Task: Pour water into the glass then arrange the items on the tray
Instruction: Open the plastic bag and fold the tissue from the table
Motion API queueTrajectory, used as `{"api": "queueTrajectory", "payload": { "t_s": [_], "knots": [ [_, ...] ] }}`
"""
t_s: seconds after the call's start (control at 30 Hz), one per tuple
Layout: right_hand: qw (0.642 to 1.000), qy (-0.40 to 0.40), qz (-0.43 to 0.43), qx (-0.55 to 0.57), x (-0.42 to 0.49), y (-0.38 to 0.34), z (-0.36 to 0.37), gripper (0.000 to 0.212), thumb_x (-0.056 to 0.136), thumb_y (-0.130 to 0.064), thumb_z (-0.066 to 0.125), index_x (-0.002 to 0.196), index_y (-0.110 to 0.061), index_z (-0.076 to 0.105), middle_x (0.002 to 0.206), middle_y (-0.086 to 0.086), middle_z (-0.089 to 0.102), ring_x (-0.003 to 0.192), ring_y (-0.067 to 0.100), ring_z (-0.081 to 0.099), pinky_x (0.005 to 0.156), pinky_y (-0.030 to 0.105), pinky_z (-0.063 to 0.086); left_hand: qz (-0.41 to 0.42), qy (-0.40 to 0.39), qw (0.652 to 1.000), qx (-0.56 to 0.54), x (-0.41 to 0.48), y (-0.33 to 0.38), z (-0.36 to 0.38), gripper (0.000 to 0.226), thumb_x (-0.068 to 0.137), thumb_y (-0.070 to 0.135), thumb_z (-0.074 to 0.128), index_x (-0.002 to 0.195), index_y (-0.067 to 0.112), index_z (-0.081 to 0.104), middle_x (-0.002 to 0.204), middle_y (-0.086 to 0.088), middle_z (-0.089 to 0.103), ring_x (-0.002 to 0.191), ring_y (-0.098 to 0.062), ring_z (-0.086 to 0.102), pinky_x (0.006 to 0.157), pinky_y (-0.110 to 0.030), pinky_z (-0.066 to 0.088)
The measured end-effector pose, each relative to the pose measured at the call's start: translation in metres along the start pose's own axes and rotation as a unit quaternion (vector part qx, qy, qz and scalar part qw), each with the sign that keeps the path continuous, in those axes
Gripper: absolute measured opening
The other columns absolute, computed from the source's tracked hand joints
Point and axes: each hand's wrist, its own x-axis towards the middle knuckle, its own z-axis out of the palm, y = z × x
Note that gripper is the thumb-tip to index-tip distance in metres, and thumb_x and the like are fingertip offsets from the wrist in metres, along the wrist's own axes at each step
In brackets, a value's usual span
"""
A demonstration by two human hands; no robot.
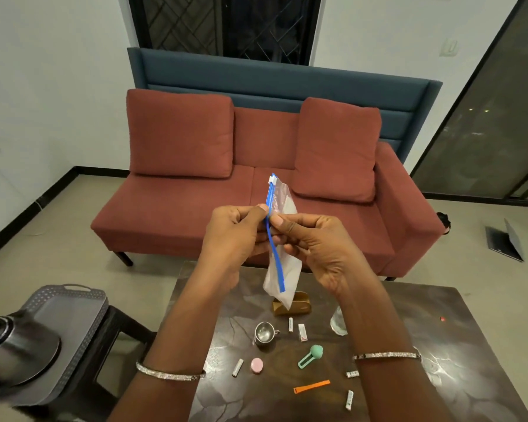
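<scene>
- Blue zip strip (275, 257) of the clear plastic bag (282, 269) is pinched from both sides. The left hand (232, 236) has thumb and forefinger on one lip and the right hand (314, 245) on the other, both held above the far edge of the table (439, 345).
- White slider (272, 179) sits at the top end of the strip, above both pinches. Can't tell if the bag is sealed or open, or what's inside.
- Likely step: working the bag's closure. Better to hold the strip with 1 hand right beside the slider and run the slider along with the other than to pull the lips apart.
- Film is thin and floppy, so keep the mouth up. The bottom corner hangs just above the brown box (299, 304) on the table.
- Glass (337, 322) stands on the right part of the table, half hidden by the right forearm. Water level unreadable.
- Tray (70, 303) with the steel jug (16, 345) sits on a stool (116, 324) left of the table.
- Steel cup (264, 333), green clip (310, 356) and orange strip (311, 386) lie loose on the table's near half. Nothing but the jug is on the tray yet.
</scene>
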Motion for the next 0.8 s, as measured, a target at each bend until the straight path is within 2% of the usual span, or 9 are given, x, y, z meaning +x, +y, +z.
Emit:
{"api": "queueTrajectory", "payload": {
  "t_s": [0.2, 0.37, 0.47, 0.53, 0.67, 0.8],
  "knots": [
    [0.997, 0.001, -0.068, -0.034, 0.004, -0.003, -0.002, 0.018, 0.069, -0.014, 0.086, 0.081, -0.003, 0.077, 0.077, 0.014, 0.075, 0.061, 0.013, 0.067, 0.058, 0.019, 0.053, -0.002, -0.013, 1.0, -0.024, 0.0, 0.002, 0.006, 0.024, 0.096, 0.02, 0.055, 0.09, 0.006, 0.073, 0.084, -0.011, 0.076, 0.075, -0.023, 0.074, 0.058, -0.025, 0.056],
    [0.996, -0.014, -0.074, -0.04, 0.006, -0.008, -0.009, 0.018, 0.069, -0.009, 0.086, 0.082, -0.001, 0.076, 0.081, 0.015, 0.076, 0.066, 0.018, 0.071, 0.06, 0.021, 0.056, -0.014, -0.012, 0.999, -0.048, -0.001, 0.004, 0.01, 0.029, 0.096, 0.018, 0.057, 0.073, 0.018, 0.074, 0.082, -0.011, 0.076, 0.07, -0.019, 0.074, 0.056, -0.023, 0.056],
    [0.997, -0.026, -0.059, -0.041, 0.005, -0.011, -0.013, 0.024, 0.07, -0.008, 0.085, 0.088, 0.005, 0.074, 0.087, 0.018, 0.076, 0.072, 0.022, 0.071, 0.07, 0.027, 0.061, -0.015, -0.018, 0.999, -0.039, -0.002, 0.005, 0.011, 0.022, 0.097, 0.018, 0.055, 0.083, 0.014, 0.071, 0.079, -0.008, 0.075, 0.069, -0.016, 0.073, 0.057, -0.022, 0.055],
    [0.996, -0.009, -0.064, -0.056, 0.004, -0.013, -0.012, 0.021, 0.072, -0.006, 0.083, 0.086, 0.006, 0.074, 0.084, 0.018, 0.075, 0.07, 0.022, 0.07, 0.069, 0.028, 0.061, -0.013, -0.021, 0.999, -0.034, -0.002, 0.005, 0.013, 0.02, 0.098, 0.014, 0.053, 0.09, 0.007, 0.07, 0.078, -0.009, 0.075, 0.068, -0.016, 0.073, 0.056, -0.023, 0.056],
    [0.976, 0.071, -0.137, -0.156, 0.003, -0.012, -0.007, 0.003, 0.074, -0.006, 0.078, 0.074, -0.007, 0.075, 0.073, 0.011, 0.076, 0.069, 0.025, 0.074, 0.068, 0.039, 0.063, -0.015, -0.02, 0.999, -0.036, -0.002, 0.004, 0.018, 0.019, 0.097, 0.006, 0.05, 0.091, 0.003, 0.069, 0.073, -0.008, 0.074, 0.066, -0.017, 0.073, 0.054, -0.022, 0.055],
    [0.942, 0.095, -0.193, -0.259, 0.001, -0.012, -0.007, 0.007, 0.069, -0.013, 0.077, 0.073, -0.018, 0.075, 0.067, 0.001, 0.074, 0.067, 0.018, 0.074, 0.066, 0.044, 0.063, -0.019, -0.009, 1.0, -0.016, 0.0, 0.001, 0.02, 0.019, 0.094, 0.003, 0.051, 0.093, 0.004, 0.07, 0.076, -0.009, 0.075, 0.069, -0.019, 0.073, 0.056, -0.025, 0.057]
  ]
}}
